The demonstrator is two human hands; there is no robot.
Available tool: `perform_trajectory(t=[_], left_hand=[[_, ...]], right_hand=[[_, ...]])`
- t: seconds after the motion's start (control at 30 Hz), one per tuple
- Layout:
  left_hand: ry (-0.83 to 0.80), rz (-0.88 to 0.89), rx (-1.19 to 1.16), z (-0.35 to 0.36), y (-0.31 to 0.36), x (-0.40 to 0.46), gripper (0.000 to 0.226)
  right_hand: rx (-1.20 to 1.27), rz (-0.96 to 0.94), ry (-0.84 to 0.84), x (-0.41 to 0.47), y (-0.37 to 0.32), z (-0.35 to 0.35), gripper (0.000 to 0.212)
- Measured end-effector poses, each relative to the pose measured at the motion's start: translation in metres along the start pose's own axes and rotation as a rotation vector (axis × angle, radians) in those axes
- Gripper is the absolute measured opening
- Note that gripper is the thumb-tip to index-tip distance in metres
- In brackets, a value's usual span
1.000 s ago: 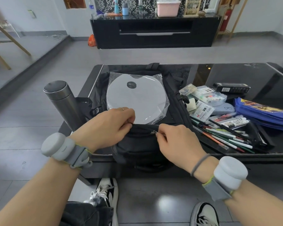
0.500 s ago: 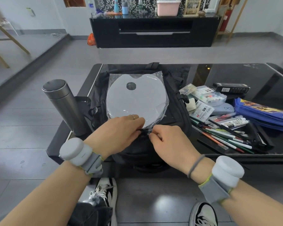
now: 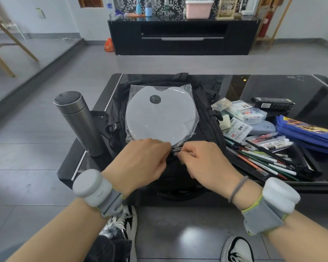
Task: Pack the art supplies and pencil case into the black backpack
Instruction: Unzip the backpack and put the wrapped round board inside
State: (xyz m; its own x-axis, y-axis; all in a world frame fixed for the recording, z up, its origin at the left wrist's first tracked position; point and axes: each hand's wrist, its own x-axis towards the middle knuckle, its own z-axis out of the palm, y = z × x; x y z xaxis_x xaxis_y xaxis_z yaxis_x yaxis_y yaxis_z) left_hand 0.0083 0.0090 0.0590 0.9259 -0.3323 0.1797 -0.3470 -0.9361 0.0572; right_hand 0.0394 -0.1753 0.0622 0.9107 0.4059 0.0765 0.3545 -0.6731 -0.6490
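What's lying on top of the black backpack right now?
A white paint palette in clear plastic wrap lies flat on the black backpack. Both hands, left hand and right hand, work at its near zipper. The inside is hidden.

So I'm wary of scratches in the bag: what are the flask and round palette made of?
Flask: looks like brushed stainless steel, with a dull grey sheen and a darker cap. Palette: likely white plastic, smooth and matte, sealed in a clear glossy film wrapper that crinkles at its edges.

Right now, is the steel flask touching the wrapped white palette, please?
Apart. The head view shows the flask standing left of the palette, with black backpack fabric between them.
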Motion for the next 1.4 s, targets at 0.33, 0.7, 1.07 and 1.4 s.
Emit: perform_trajectory(t=[0.33,0.7,1.07,1.4], left_hand=[[-0.080,-0.034,-0.302,0.014,-0.001,-0.006,0.025],[-0.200,-0.160,-0.348,0.011,-0.002,-0.004,0.042],[-0.048,-0.055,-0.328,0.004,-0.009,-0.009,0.056],[-0.113,-0.089,-0.441,0.009,-0.006,-0.002,0.058]], right_hand=[[0.165,0.092,-0.046,0.002,0.000,-0.005,0.028],[0.197,0.115,-0.068,0.001,-0.002,-0.012,0.027],[0.161,0.115,-0.006,0.005,0.001,-0.014,0.029],[0.197,0.103,0.022,0.006,-0.001,-0.011,0.029]])
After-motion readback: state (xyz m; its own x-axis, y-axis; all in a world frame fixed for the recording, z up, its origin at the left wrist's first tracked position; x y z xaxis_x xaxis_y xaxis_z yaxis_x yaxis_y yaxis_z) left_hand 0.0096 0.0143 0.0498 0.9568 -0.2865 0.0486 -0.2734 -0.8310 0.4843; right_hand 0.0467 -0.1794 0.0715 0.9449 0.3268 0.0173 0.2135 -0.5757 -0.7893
